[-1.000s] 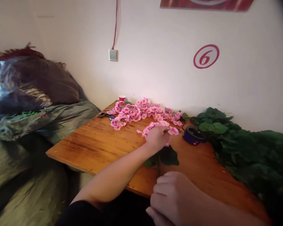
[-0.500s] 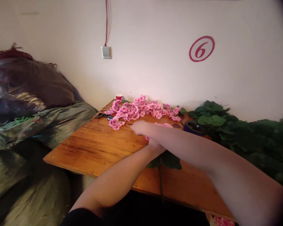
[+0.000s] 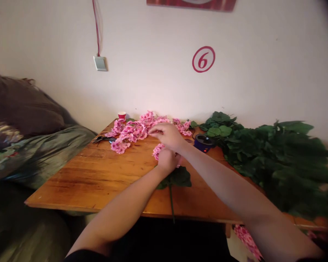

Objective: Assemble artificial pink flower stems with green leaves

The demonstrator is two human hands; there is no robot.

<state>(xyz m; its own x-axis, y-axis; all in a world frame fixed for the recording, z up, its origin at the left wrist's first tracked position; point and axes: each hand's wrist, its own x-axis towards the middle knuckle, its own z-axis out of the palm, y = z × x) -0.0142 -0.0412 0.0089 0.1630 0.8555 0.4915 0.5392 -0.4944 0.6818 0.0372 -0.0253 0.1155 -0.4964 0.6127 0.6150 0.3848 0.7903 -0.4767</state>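
My left hand (image 3: 168, 161) is closed around a stem of pink artificial flowers (image 3: 157, 150) with dark green leaves (image 3: 180, 177) below it. The green stem hangs down toward the table's front edge. Above it is my right hand (image 3: 168, 135), fingers bent and pointing left; whatever lies between its fingertips is too small to make out. Behind my hands, a heap of pink flowers (image 3: 133, 131) lies along the back of the wooden table (image 3: 98, 174). A small dark blue pot (image 3: 203, 143) with a red light stands right of my right wrist.
Green leaves (image 3: 276, 163) are piled on the right side. A red and white cup (image 3: 121, 115) and dark scissors (image 3: 101, 138) sit at the back left. Large sacks (image 3: 38, 149) stand left of the table; more pink flowers (image 3: 247, 240) lie below its front edge.
The view has turned right. My right hand has pulled back from the flower heap toward my left hand and the held flowers, which are now more visible.
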